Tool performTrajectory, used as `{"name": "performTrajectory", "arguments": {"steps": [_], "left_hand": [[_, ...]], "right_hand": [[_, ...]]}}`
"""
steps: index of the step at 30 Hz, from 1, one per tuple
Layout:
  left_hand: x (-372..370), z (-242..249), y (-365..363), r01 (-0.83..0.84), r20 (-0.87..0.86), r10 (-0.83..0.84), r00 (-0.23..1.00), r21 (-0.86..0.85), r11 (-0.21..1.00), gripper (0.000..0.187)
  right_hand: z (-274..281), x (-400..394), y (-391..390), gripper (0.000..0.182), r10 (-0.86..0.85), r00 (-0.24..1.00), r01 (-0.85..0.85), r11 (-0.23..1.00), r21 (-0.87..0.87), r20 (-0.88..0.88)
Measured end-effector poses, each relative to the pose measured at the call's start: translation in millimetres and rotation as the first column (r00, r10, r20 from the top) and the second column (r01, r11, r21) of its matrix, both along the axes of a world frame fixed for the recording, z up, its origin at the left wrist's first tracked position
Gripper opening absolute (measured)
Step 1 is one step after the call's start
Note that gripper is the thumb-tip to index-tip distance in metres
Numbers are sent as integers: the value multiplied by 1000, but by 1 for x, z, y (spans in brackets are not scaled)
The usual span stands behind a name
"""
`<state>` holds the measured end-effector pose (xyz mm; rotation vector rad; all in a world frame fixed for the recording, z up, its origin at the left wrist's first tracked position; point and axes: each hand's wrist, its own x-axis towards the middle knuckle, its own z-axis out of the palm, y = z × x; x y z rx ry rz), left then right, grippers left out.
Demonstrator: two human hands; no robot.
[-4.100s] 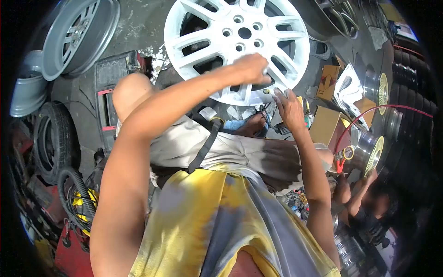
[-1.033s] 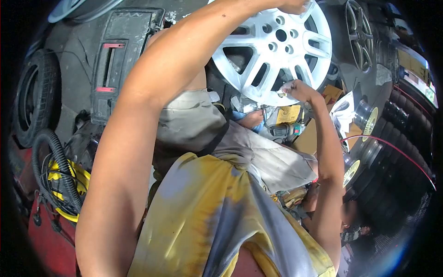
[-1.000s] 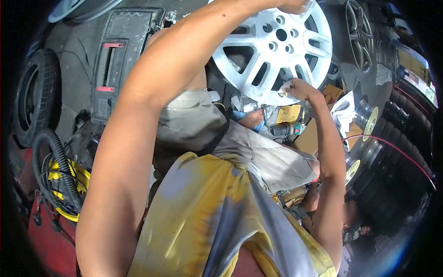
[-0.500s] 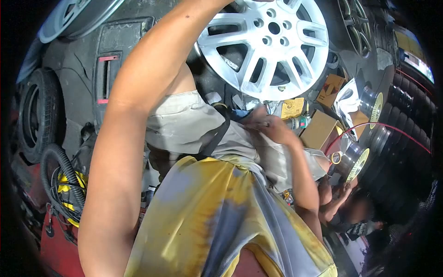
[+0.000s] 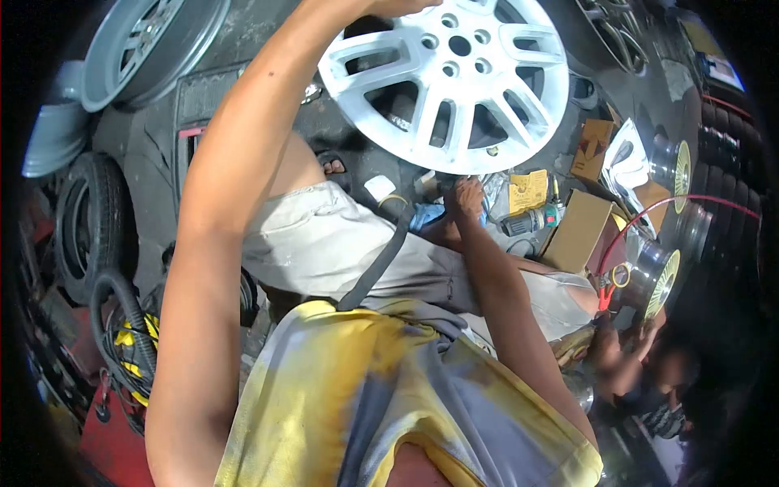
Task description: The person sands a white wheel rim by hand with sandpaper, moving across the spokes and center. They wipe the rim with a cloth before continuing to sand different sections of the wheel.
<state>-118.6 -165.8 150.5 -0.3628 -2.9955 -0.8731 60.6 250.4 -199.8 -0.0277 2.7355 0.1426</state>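
A silver alloy wheel (image 5: 458,105) with paired spokes and a bare centre hole fills the top middle of the head view. My left hand (image 5: 406,6) reaches to its upper part; the picture edge cuts off most of the fingers. Just below the wheel's lower rim is my right hand (image 5: 466,200), its fingers curled in. Whatever they hold is hidden. Close beside it lie a blue cloth or plastic piece (image 5: 426,216), a yellow packet (image 5: 528,191) and a dark-and-green power tool (image 5: 529,221).
Cardboard boxes (image 5: 578,234) and a red hose (image 5: 641,217) are at right, near a co-worker (image 5: 641,357) and stacked tyres (image 5: 730,178). To the left are a tyre (image 5: 93,227), a ribbed hose (image 5: 122,300) and another wheel (image 5: 146,49).
My right hand has moved up from over my thigh to beside the wheel's lower rim. My view has shifted; the wheel and my left hand appear farther left.
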Motion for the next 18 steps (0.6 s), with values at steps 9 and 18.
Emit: {"name": "performTrajectory", "arguments": {"steps": [9, 18], "left_hand": [[-8, -3, 57, 123, 11, -123, 992, -72, 990, 29], [49, 7, 171, 159, 532, -537, 655, 598, 786, 53]], "right_hand": [[118, 5, -10, 37, 238, 968, -178, 870, -459, 75], [381, -47, 2, 33, 202, 976, -197, 648, -735, -84]]}}
